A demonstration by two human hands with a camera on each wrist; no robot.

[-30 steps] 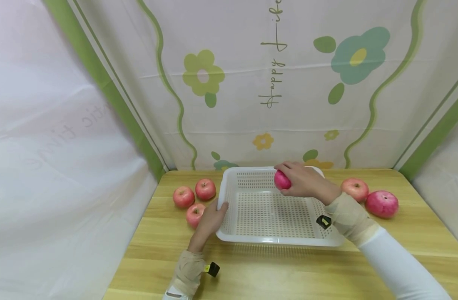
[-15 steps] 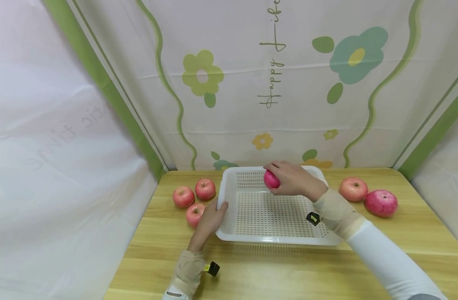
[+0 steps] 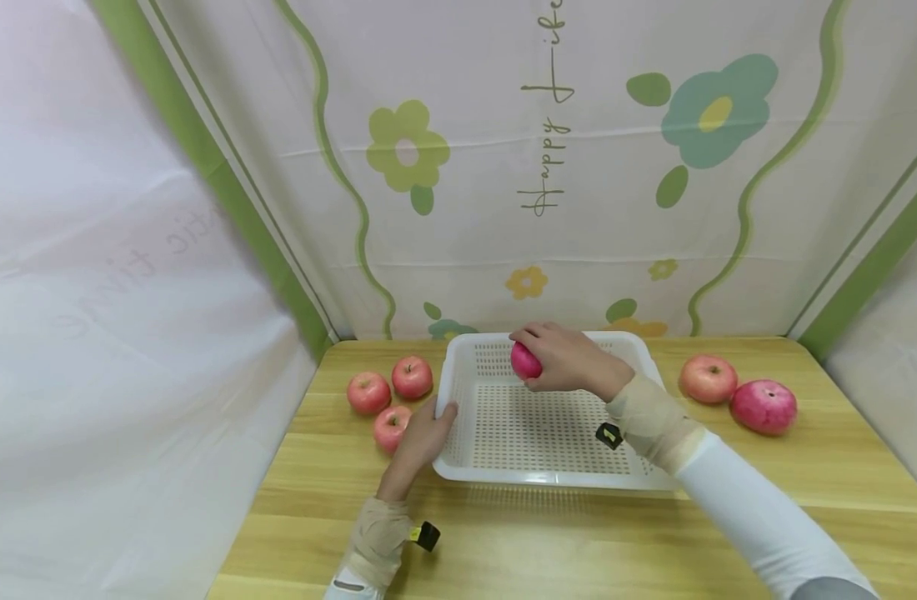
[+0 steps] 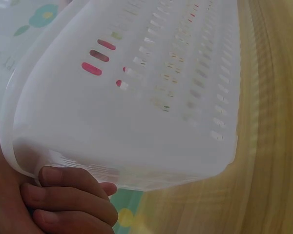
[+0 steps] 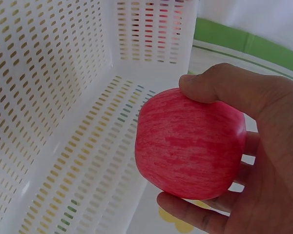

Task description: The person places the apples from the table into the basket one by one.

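A red apple (image 5: 190,144) is held by my right hand (image 3: 567,358), thumb on one side and fingers on the other. In the head view this apple (image 3: 526,361) hangs over the far part of a white perforated plastic basket (image 3: 556,480). My left hand (image 3: 426,435) grips the basket's left rim, thumb over the inside. From the left wrist view, the curled fingers (image 4: 68,195) lie against the outer wall of the basket (image 4: 122,112). The basket's inner mesh fills much of the right wrist view.
Three apples (image 3: 412,378) stand on the wooden table (image 3: 301,517) left of the basket, one close beside my left hand. Right of the basket are a pinkish apple (image 3: 708,379) and a deeper-red apple-like fruit (image 3: 764,407). A flower-printed curtain (image 3: 466,233) hangs behind the table.
My right hand has moved left over the basket, carrying the apple from its right half toward the middle. The left hand and the basket have stayed nearly still.
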